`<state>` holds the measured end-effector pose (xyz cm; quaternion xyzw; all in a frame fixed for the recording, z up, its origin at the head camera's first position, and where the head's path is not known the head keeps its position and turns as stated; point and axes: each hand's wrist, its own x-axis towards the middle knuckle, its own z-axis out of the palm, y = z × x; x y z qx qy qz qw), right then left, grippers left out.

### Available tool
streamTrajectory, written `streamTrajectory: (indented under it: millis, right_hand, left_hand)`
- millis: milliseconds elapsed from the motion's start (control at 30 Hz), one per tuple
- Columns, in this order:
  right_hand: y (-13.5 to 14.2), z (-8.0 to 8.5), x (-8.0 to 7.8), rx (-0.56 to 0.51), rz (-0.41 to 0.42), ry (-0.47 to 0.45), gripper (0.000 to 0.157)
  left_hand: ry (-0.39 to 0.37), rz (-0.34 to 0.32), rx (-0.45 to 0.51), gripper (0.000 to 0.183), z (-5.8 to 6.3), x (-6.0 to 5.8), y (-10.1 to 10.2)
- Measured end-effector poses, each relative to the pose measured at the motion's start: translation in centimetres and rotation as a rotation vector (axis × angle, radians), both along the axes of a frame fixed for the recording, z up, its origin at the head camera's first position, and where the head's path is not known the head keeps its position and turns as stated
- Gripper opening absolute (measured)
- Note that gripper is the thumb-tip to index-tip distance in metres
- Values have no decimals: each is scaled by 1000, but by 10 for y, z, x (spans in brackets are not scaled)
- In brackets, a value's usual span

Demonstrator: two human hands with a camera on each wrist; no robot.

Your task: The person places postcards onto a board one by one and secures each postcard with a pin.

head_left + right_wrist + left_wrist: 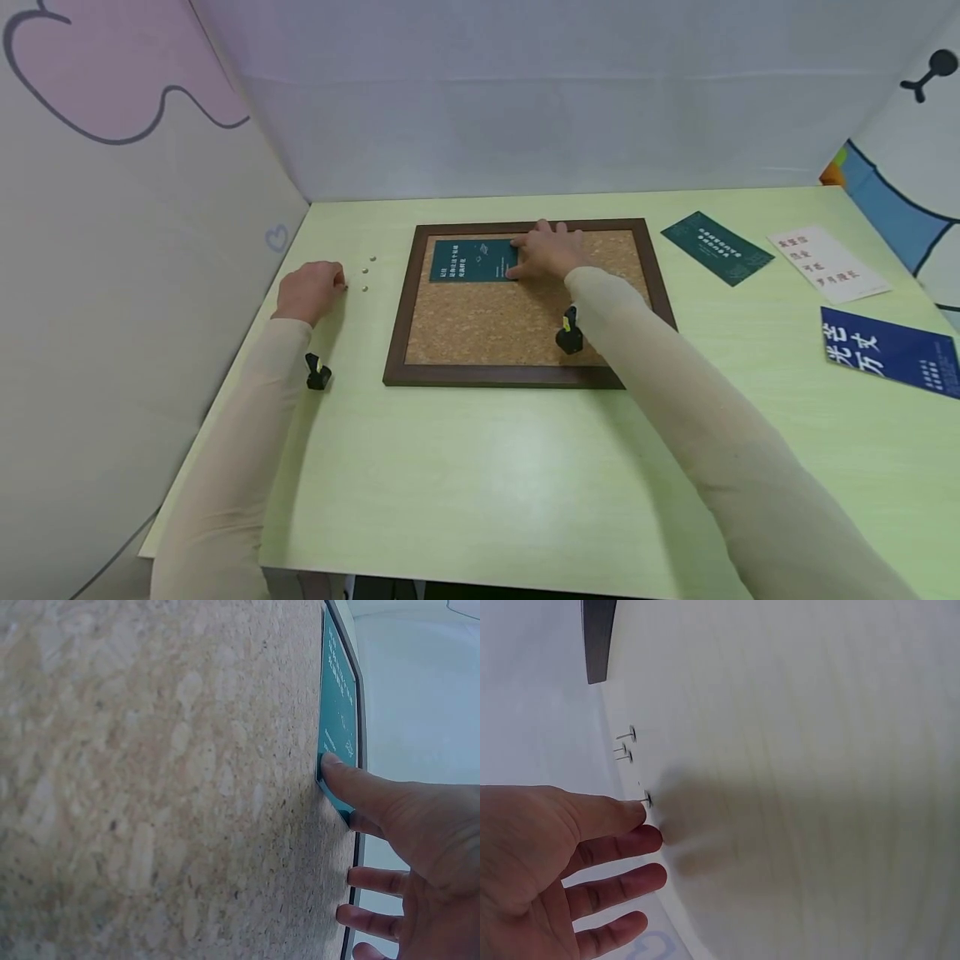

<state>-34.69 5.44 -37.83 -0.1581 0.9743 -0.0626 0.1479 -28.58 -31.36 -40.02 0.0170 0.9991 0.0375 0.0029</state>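
Note:
A dark green card [474, 261] with white print lies on the upper left of a brown-framed cork board [480, 333]. At the card's right end, my right hand [551, 250] presses with the thumb on its lower corner and the index finger near its upper one. The other fingers are spread towards the board's top frame. My left hand [311, 290] is at the table's left side, fingers slightly bent. Right beside its thumb tip, in the left wrist view, a thumbtack [647, 799] stands point up. Three more thumbtacks [632, 734] stand just beyond it.
Right of the board lie another green card [717, 248], a white card [828, 262] with red print and a dark blue card [892, 352]. A pale wall [525, 133] rises behind the light table [480, 467], and another wall [150, 292] borders its left side.

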Motion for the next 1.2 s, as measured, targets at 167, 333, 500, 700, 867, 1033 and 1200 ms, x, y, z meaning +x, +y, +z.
streamTrajectory:
  millis: [167, 333, 500, 700, 867, 1033, 1200]
  right_hand:
    - [-1, 2, 1, 4, 1, -8, 70]
    - [-1, 3, 2, 4, -5, -14, 70]
    - [-2, 0, 1, 1, -10, -8, 70]
    - [-2, 0, 1, -7, -14, 2, 70]
    - [-1, 1, 2, -14, -3, 9, 69]
    - [0, 1, 3, -21, 3, 13, 69]
    - [0, 0, 4, -21, 3, 18, 69]
  left_hand:
    - [-26, -5, -5, 6, 3, 1, 2]
    - [-40, -1, -8, 7, 3, 0, 3]
    - [-61, 3, -13, 8, 3, -1, 2]
    - [-144, 24, 80, 14, 8, -4, -1]
    - [-255, 25, 177, 16, 13, -3, -2]
    - [-342, -8, 223, 16, 16, -3, -3]
    - [-394, -29, 208, 18, 21, -4, -3]
